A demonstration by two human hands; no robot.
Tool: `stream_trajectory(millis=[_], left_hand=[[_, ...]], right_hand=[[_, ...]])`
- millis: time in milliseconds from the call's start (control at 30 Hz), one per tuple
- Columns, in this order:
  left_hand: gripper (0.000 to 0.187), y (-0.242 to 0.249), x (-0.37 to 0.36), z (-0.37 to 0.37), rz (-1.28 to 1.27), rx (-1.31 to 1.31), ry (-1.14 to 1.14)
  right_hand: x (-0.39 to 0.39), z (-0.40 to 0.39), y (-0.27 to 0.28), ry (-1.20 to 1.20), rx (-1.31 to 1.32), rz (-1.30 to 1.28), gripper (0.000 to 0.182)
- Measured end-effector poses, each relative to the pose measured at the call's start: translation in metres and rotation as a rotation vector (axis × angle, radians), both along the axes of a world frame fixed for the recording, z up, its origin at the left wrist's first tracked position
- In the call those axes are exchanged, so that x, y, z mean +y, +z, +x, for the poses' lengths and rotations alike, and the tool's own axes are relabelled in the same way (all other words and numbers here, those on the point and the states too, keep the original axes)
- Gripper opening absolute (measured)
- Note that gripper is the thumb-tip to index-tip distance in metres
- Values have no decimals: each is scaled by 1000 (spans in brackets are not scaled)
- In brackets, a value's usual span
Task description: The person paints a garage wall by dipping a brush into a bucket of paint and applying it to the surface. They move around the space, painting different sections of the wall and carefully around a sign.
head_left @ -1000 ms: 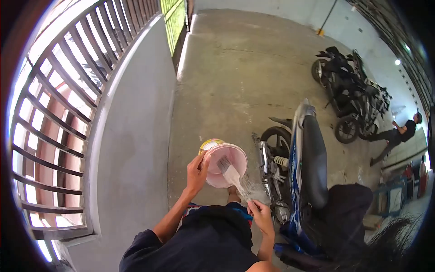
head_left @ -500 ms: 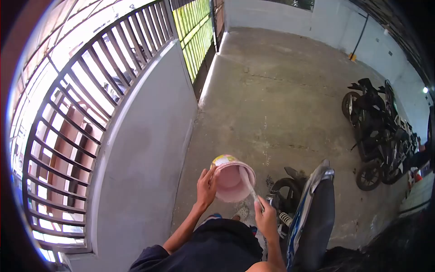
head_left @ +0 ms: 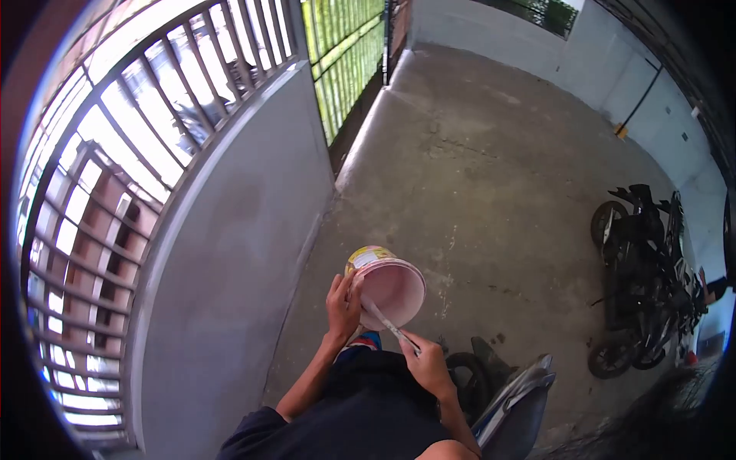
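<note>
Head view shows your left hand [head_left: 343, 305] gripping the rim of a small round plastic tub [head_left: 386, 285], pink inside with a yellow label. Your right hand [head_left: 426, 366] is closed on a thin paint-smeared brush handle [head_left: 389, 325]. A second ago the brush was out and dripping; now its tip sits back inside the tub, so you are loading it again. The label's writing is too small to read. A blue motorbike [head_left: 510, 410] stands beside you.
</note>
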State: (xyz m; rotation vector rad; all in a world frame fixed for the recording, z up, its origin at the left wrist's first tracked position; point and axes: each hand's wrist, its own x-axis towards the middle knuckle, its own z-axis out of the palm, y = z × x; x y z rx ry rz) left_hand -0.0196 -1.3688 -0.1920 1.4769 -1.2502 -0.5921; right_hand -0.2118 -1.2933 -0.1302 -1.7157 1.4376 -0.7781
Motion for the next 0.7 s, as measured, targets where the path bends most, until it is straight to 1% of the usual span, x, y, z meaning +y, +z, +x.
stream_trajectory(millis=[67,133,167,200,233,267,367,400,467,500,567,600,667,700], left_hand=[[26,-5,-57,0,-77,29,-1],[26,1,-104,7,-38,39,-41],[26,3,-132,9,-10,39,-63],[26,2,-164,10,-37,47,-76],[27,-3,-193,10,-101,28,-93],[28,-9,-213,9,-145,8,-114],[27,15,-276,5,-38,42,-199],[27,14,-294,2,-34,40,-222],[27,10,-323,-10,-57,64,-222],[27,8,-339,-17,-53,67,-237],[27,3,-369,-28,-24,111,-222],[27,-4,-384,-34,-26,120,-241],[26,-21,-417,-45,32,83,-246],[26,-22,-433,-53,12,86,-260]], right_hand=[[-49,-7,-2,-151,-103,190,30],[-85,-18,0,-220,-104,163,30],[-102,-27,-6,-311,-219,278,31],[-128,-31,-3,-396,-340,382,32],[-148,-37,1,-446,-430,402,32],[-167,-43,3,-465,-431,400,32],[-212,-55,13,-634,-662,440,34],[-224,-57,13,-656,-669,438,34],[-241,-67,15,-658,-781,462,24],[-251,-71,11,-674,-782,460,24],[-270,-77,-7,-695,-882,472,30],[-280,-80,-14,-713,-879,459,30],[-311,-85,-32,-816,-927,520,25],[-326,-90,-44,-807,-989,534,22]])
